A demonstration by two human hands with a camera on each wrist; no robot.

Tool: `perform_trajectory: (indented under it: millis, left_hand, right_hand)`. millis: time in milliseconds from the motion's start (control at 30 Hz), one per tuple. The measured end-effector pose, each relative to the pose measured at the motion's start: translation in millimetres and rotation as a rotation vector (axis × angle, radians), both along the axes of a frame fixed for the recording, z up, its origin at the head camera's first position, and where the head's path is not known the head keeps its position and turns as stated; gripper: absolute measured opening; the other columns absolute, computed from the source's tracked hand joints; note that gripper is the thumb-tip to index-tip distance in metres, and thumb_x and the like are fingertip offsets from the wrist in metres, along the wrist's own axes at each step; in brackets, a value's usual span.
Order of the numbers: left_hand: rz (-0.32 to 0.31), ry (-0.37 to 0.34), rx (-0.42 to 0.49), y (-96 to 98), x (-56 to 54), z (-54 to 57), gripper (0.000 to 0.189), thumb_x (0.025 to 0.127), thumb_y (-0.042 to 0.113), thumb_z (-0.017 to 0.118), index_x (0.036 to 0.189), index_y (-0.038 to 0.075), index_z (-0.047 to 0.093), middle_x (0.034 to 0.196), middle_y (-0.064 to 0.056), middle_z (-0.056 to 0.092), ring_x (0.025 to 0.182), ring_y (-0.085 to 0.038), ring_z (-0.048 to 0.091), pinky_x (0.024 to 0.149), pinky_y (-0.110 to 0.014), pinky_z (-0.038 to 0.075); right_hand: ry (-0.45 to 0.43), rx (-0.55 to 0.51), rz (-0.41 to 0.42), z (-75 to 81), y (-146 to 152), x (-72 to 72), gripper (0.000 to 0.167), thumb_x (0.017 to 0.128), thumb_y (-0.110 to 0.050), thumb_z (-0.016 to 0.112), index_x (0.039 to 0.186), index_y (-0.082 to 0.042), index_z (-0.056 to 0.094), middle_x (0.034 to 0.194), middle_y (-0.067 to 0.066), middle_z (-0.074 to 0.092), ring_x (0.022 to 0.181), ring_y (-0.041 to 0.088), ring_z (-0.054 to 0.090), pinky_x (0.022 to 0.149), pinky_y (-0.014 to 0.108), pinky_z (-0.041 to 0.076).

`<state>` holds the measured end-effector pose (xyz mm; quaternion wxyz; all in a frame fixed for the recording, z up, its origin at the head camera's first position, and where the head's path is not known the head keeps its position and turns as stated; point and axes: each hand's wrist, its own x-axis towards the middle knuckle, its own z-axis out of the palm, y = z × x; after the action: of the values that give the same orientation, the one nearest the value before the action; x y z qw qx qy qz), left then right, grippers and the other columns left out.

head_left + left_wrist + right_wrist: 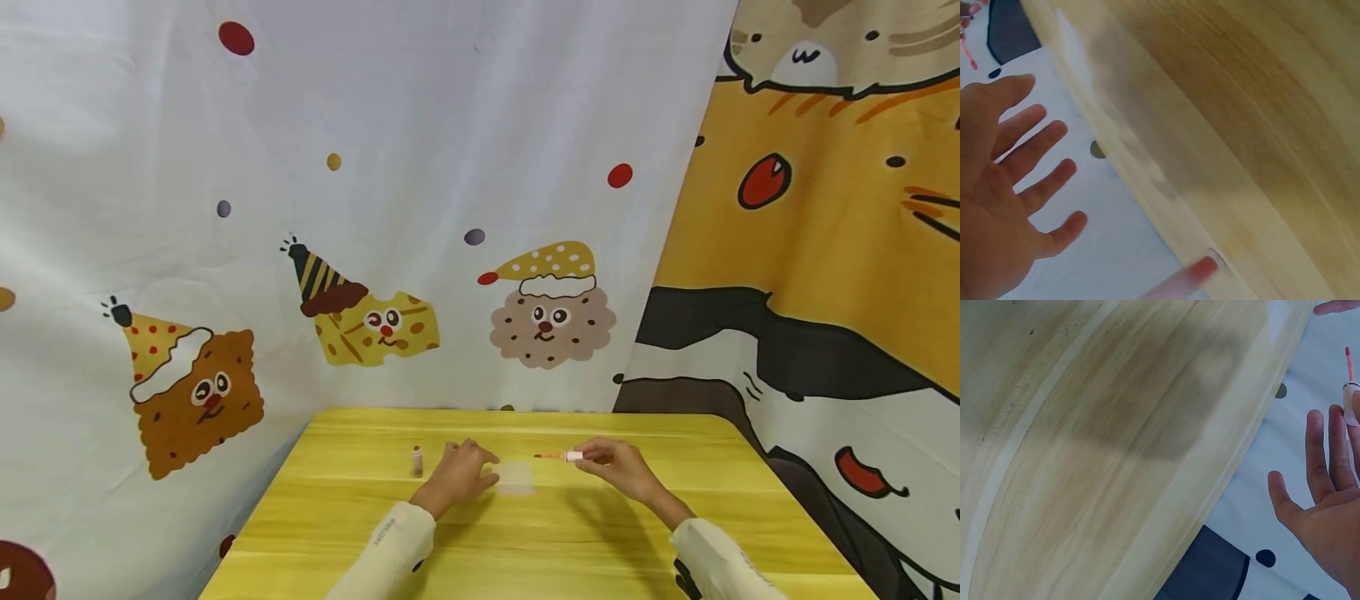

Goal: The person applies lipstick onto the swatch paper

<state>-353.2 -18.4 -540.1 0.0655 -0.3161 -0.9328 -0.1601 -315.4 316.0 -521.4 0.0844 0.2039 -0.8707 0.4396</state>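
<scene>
In my right hand [618,468] I pinch a lip gloss wand [573,456] by its pale pink cap, its thin red-tipped applicator pointing left over the table. The right wrist view shows the wand [1349,365] upright between thumb and fingers, the other fingers spread. My left hand [459,471] hovers with loosely spread fingers and holds nothing. Just right of its fingertips lies a whitish, translucent sheet [516,479], flat on the table. To the left of that hand stands the lip gloss tube [417,462], uncapped and upright; the left wrist view shows its reddish bottom [1207,265].
The yellow wood-grain table [525,542] reaches back to a white cloth backdrop [420,167] printed with cartoon snacks. On the right hangs a cartoon-animal part of the cloth [750,250]. Both forearms wear cream sleeves [390,550].
</scene>
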Motion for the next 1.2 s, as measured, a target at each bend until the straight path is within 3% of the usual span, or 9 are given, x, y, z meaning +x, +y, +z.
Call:
perform_trajectory:
  millis: [133, 300, 500, 700, 800, 967, 1200]
  left_hand:
    - [-0.015, -0.011, -0.072, 3.6, -1.2, -3.0, 0.03, 0.101, 0.031, 0.07, 0.126, 0.015, 0.076, 0.132, 0.0, 0.07, 0.128, -0.03, 0.057, 0.106, -0.067, 0.039]
    - [-0.023, -0.001, -0.149, 6.1, -7.2, -6.3, 0.029, 0.101, 0.031, 0.071, 0.125, 0.017, 0.076, 0.136, -0.001, 0.068, 0.132, -0.032, 0.056, 0.107, -0.068, 0.038]
    - [-0.011, -0.051, -0.166, 7.5, -12.0, -10.0, 0.035, 0.101, 0.032, 0.068, 0.133, 0.02, 0.072, 0.143, -0.002, 0.063, 0.137, -0.031, 0.052, 0.111, -0.068, 0.034]
    - [-0.052, -0.035, -0.166, 6.1, -11.1, -20.4, 0.034, 0.102, 0.028, 0.066, 0.135, 0.023, 0.072, 0.143, -0.002, 0.063, 0.138, -0.033, 0.051, 0.11, -0.071, 0.034]
    - [-0.068, -0.014, -0.16, 3.1, -9.2, -25.2, 0.033, 0.102, 0.026, 0.065, 0.133, 0.021, 0.073, 0.142, -0.001, 0.064, 0.138, -0.035, 0.051, 0.108, -0.072, 0.035]
    - [-0.089, 0.027, -0.181, 2.7, -10.2, -22.8, 0.03, 0.101, 0.025, 0.068, 0.129, 0.019, 0.076, 0.14, 0.0, 0.065, 0.137, -0.035, 0.052, 0.106, -0.072, 0.039]
    - [-0.106, 0.061, -0.228, 7.8, -17.1, -19.5, 0.015, 0.097, 0.025, 0.073, 0.11, 0.02, 0.08, 0.135, 0.004, 0.066, 0.137, -0.033, 0.051, 0.105, -0.068, 0.042]
  right_hand:
    - [-0.01, 0.004, 0.003, -0.7, -1, 1.0, 0.021, 0.096, -0.018, 0.076, 0.115, -0.007, 0.076, 0.104, 0.01, 0.077, 0.091, 0.019, 0.074, 0.076, 0.025, 0.059]
    - [0.04, 0.033, 0.02, 0.3, -1, -1.9, 0.02, 0.097, -0.018, 0.076, 0.113, -0.007, 0.076, 0.102, 0.009, 0.077, 0.09, 0.02, 0.074, 0.076, 0.027, 0.059]
    - [0.039, 0.056, 0.029, -1.8, -3, -6.7, 0.019, 0.097, -0.019, 0.075, 0.112, -0.008, 0.077, 0.1, 0.008, 0.077, 0.088, 0.018, 0.073, 0.075, 0.028, 0.059]
    - [-0.007, 0.09, 0.051, -11.2, -6, -11.1, 0.02, 0.098, -0.021, 0.074, 0.113, -0.007, 0.077, 0.101, 0.006, 0.077, 0.089, 0.019, 0.073, 0.076, 0.027, 0.059]
    - [-0.007, 0.095, 0.053, -15.8, -11, -13.0, 0.02, 0.098, -0.021, 0.075, 0.113, -0.007, 0.077, 0.102, 0.006, 0.077, 0.09, 0.02, 0.074, 0.077, 0.028, 0.059]
    - [0.026, 0.116, 0.03, -16.4, -20, -16.4, 0.018, 0.097, -0.02, 0.076, 0.111, -0.008, 0.078, 0.102, 0.007, 0.077, 0.09, 0.022, 0.075, 0.078, 0.029, 0.06]
    - [0.017, 0.16, -0.007, -14.9, -29, -24.1, 0.017, 0.096, -0.021, 0.077, 0.108, -0.009, 0.079, 0.099, 0.004, 0.078, 0.088, 0.02, 0.075, 0.078, 0.029, 0.06]
